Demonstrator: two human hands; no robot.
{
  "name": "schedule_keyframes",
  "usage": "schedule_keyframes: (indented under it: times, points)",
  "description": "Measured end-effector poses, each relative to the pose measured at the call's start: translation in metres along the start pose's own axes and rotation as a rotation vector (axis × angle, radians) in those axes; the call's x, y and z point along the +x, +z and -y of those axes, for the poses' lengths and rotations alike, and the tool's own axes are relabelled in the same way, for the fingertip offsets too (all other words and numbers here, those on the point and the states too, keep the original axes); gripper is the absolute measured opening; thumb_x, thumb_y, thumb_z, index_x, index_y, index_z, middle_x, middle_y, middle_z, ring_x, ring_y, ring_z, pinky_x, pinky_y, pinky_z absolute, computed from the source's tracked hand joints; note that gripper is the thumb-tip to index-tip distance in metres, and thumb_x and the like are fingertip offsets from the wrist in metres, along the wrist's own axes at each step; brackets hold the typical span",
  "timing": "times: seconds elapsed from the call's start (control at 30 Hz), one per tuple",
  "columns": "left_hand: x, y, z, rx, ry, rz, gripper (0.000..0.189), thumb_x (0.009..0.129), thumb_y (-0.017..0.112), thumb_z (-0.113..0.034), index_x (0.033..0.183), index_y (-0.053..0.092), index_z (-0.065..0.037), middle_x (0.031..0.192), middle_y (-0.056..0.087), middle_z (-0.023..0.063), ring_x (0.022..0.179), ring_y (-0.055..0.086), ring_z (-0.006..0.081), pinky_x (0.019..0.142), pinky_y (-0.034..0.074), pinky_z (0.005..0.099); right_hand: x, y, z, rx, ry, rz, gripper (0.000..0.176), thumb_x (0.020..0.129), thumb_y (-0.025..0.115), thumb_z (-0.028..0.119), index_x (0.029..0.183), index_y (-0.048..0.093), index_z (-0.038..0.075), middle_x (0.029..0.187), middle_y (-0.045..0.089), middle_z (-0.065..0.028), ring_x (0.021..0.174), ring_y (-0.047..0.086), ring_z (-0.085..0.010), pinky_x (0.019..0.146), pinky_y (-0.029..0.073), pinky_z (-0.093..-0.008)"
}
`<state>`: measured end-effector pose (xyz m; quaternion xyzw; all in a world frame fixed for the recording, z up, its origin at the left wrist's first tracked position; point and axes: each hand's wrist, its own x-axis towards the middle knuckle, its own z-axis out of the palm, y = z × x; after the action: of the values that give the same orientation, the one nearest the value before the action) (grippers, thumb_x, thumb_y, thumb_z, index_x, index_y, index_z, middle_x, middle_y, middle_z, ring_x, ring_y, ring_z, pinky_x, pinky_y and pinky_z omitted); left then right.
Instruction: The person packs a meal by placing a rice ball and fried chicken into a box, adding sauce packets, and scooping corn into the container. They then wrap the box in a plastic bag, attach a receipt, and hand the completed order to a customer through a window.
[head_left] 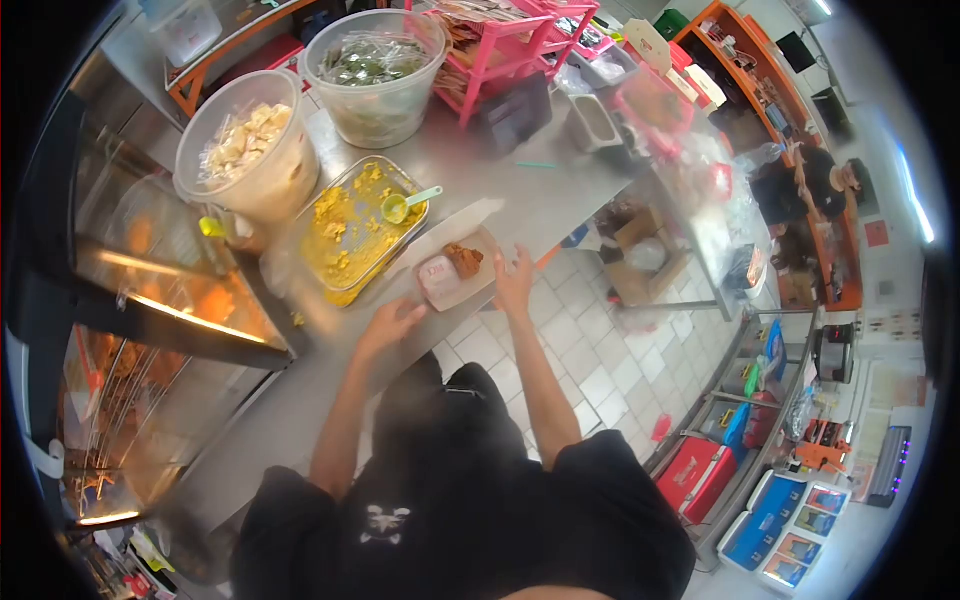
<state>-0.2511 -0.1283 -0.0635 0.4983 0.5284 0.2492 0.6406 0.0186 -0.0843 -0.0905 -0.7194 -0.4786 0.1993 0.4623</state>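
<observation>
A paper box (465, 289) lies open on the steel counter near its front edge. In it are a wrapped white and red packet (437, 277) and a piece of browned fried food (464, 260). My left hand (393, 325) is at the box's left side, fingers apart and holding nothing. At the right side of the box is my right hand (513, 281), its fingers spread beside the wall; whether they touch it is unclear. Behind the box sits a metal tray (372, 268) with yellow food, and a pale green scoop (395, 208) rests in it.
Two big plastic tubs (290, 160) (392, 120) stand behind the tray. A heated glass cabinet (190, 290) is at the left. Pink racks (482, 60) and a metal container (592, 125) stand farther back. A person (828, 185) is in the far right background.
</observation>
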Motion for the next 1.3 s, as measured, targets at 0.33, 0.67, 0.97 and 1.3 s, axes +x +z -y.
schedule_keyframes:
  times: [0.33,0.67,0.97,1.3]
  points:
    - [0.134,-0.126,-0.283,-0.024,0.575,-0.213,0.043,0.103,0.037,-0.031,0.119,0.060,0.001,0.097,0.069,0.0103,0.091,0.065,0.0179,0.080,0.051,0.0331,0.013,-0.071,-0.029,0.273,0.372,0.741,0.031,0.095,0.060,0.028,0.112,0.060,0.002,0.088,0.068,-0.0108,0.081,0.064,-0.0156,0.074,0.051,-0.0303]
    - [0.357,-0.203,-0.260,1.428,0.100,-0.247,0.023,0.083,0.058,-0.015,0.100,0.069,-0.006,0.098,0.068,0.0224,0.090,0.067,0.0367,0.073,0.052,0.0430,0.064,-0.146,-0.131,0.096,0.426,0.976,0.036,0.094,0.059,0.036,0.107,0.065,0.003,0.094,0.069,-0.0091,0.085,0.066,-0.0165,0.071,0.052,-0.0308]
    - [0.297,-0.198,-0.288,1.390,0.076,-0.707,0.015,0.076,0.059,-0.009,0.084,0.070,-0.002,0.085,0.067,0.0233,0.083,0.066,0.0417,0.072,0.052,0.0488,0.120,-0.164,-0.179,0.038,0.468,0.930,0.034,0.093,0.061,0.030,0.107,0.064,0.000,0.097,0.070,-0.0136,0.085,0.067,-0.0207,0.078,0.052,-0.0318]
    - [0.314,-0.257,-0.244,1.702,-0.276,-0.306,0.020,0.068,0.073,-0.012,0.082,0.071,0.001,0.090,0.069,0.0220,0.087,0.067,0.0384,0.074,0.055,0.0458,0.173,-0.138,-0.160,0.043,0.266,0.931,0.032,0.093,0.061,0.030,0.105,0.064,0.001,0.096,0.069,-0.0129,0.090,0.066,-0.0222,0.080,0.051,-0.0326]
